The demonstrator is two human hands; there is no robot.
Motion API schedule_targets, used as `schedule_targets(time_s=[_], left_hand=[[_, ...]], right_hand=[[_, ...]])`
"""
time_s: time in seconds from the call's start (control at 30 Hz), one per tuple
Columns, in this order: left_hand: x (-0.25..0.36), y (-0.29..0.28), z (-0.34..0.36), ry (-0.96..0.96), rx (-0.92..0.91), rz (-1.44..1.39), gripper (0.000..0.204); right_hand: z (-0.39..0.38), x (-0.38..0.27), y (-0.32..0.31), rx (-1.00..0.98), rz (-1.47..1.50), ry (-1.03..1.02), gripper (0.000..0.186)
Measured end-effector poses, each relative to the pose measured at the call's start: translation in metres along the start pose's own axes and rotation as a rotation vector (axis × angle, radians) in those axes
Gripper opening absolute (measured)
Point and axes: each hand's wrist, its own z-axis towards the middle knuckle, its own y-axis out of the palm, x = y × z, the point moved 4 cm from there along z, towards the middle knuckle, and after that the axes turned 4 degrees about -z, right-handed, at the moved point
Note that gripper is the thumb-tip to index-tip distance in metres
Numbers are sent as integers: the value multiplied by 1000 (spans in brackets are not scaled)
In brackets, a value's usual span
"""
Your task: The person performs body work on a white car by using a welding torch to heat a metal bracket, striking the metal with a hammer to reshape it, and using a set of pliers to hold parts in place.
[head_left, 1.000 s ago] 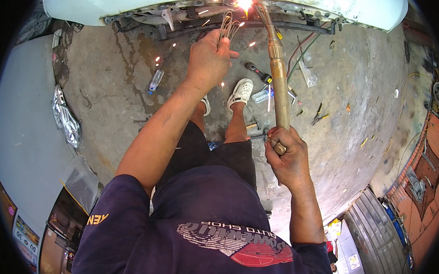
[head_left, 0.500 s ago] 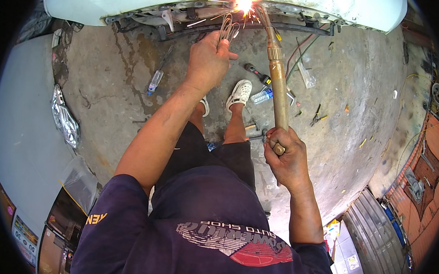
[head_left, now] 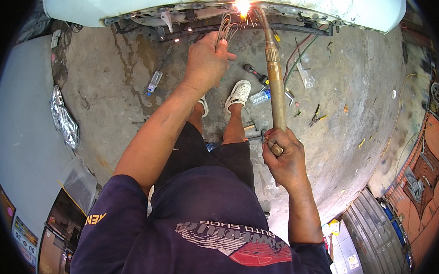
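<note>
A brass torch [head_left: 274,85] is gripped at its lower end by the closed right hand [head_left: 286,157]; its long axis runs up and away from that hand, the tip pointing at a sparking flame [head_left: 243,7] under the white car body [head_left: 137,1]. A bundle of thin wire rods [head_left: 226,27] is clenched in the left hand [head_left: 206,60], pointing toward the same flame. A plastic bottle [head_left: 154,81] lies on the concrete floor [head_left: 357,123], left of the left hand; its contents cannot be determined.

So I've got the brass torch [head_left: 275,85] gripped in my right hand [head_left: 287,157], tip throwing sparks [head_left: 243,7] at 12 o'clock under the white car body [head_left: 137,3]. Left hand [head_left: 206,60] pinches a bundle of thin rods [head_left: 226,27] just beside the flame. A plastic bottle [head_left: 154,81] lies on the concrete floor [head_left: 108,93] at 10 o'clock.
</note>
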Motion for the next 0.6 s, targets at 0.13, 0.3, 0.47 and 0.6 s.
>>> schedule_targets(time_s=[0.13, 0.3, 0.47, 0.6], left_hand=[[7, -1, -4, -39, -14, 29, 41], [7, 1, -3, -9, -13, 6, 40], [0, 1, -1, -13, -2, -14, 38], [11, 0, -5, -55, -34, 31, 38]], right_hand=[[0, 0, 0, 15, -2, -12, 17], [0, 1, -1, 13, 21, -13, 18], [-1, 1, 1, 5, 14, 1, 17], [-1, 1, 2, 11, 5, 8, 17]])
